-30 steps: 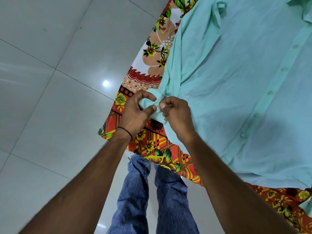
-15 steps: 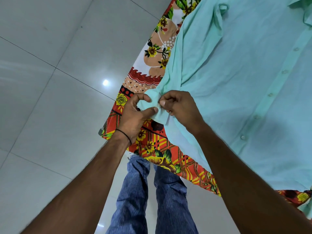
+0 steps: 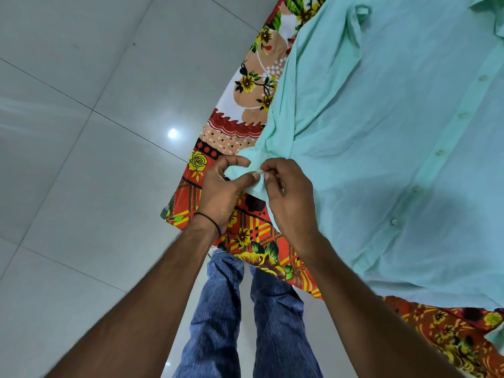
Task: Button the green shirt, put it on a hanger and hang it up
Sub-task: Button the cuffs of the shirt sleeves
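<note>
Head view: green shirt [image 3: 368, 132] lies flat, front up, on the floral sheet [image 3: 245, 126], with one sleeve trailing to the sheet's edge nearest me. Both my hands are on the sleeve cuff [image 3: 256, 189]. Left hand [image 3: 221, 192] pinches cuff fabric between thumb and forefinger. Right hand [image 3: 289, 197] pinches the other side, fingertips right at the small white cuff button [image 3: 259, 172]. Can't tell if that button is through its hole. Placket buttons [image 3: 439, 152] run in a row down the shirt front. Black band [image 3: 210, 221] on my left wrist. Jeans [image 3: 218, 309] and grey floor tiles [image 3: 81, 132] below.
</note>
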